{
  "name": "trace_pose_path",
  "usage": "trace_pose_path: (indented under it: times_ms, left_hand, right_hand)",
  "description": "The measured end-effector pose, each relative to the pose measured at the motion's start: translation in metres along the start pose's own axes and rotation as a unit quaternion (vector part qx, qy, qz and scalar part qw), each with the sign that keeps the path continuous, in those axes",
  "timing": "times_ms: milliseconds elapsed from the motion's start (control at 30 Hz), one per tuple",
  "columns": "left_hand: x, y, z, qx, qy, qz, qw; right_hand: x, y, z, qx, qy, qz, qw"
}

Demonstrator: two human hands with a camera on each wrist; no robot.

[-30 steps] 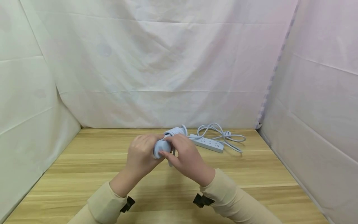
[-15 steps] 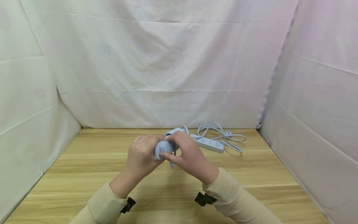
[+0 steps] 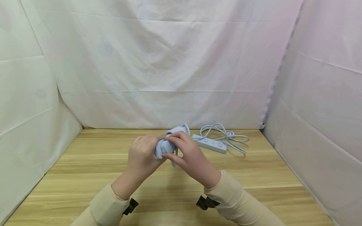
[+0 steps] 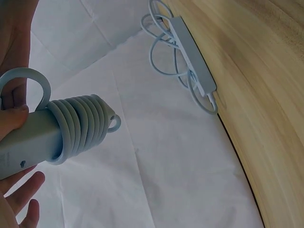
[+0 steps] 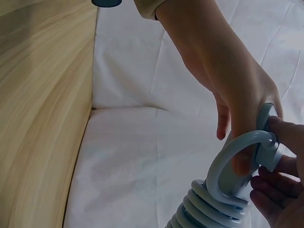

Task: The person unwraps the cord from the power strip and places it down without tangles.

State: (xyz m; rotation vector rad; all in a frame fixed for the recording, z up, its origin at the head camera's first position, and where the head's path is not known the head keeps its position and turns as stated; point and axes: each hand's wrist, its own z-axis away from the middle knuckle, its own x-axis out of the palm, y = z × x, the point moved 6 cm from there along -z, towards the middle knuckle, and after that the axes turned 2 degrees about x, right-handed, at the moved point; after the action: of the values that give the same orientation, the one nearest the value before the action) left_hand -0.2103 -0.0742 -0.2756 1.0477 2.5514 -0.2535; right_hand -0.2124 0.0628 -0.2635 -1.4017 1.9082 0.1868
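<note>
A pale blue power strip (image 4: 33, 137) is held above the table, its cord (image 4: 80, 126) wound in several turns around the far part. My left hand (image 3: 142, 153) grips the near end of the strip. With thumb and fingers, my right hand (image 3: 189, 157) pinches the plug (image 5: 269, 154) against that same end. A loop of cord runs from the plug back to the coil, as the right wrist view shows. The plug's prongs are hidden. In the left wrist view, a small cord loop sticks out at the strip's far end.
A second pale blue power strip (image 3: 212, 145) lies at the back right of the wooden table (image 3: 113, 169). Its loose cord (image 3: 217, 127) spreads in loops behind and beside it, ending in a plug (image 3: 230, 134). White cloth (image 3: 169, 62) hangs around the back and sides.
The plug has turned slightly in my right hand's fingers, and that hand has shifted a little to the right. My left hand keeps its grip almost in place.
</note>
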Motion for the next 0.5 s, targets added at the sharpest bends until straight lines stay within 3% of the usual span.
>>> trace_pose_path:
  times_ms: [300,500]
  left_hand:
    - [0.0014,-0.0021,0.0019,-0.009,-0.003,-0.002,1.0000]
    - [0.0008,-0.0025,0.0035,-0.009,-0.002,-0.002,1.0000]
  right_hand:
    - [0.0032,0.0000,-0.0003,-0.019,0.004,0.040,0.9990]
    - [0.0034,0.0014,-0.0003,-0.010,0.003,0.010,0.9999]
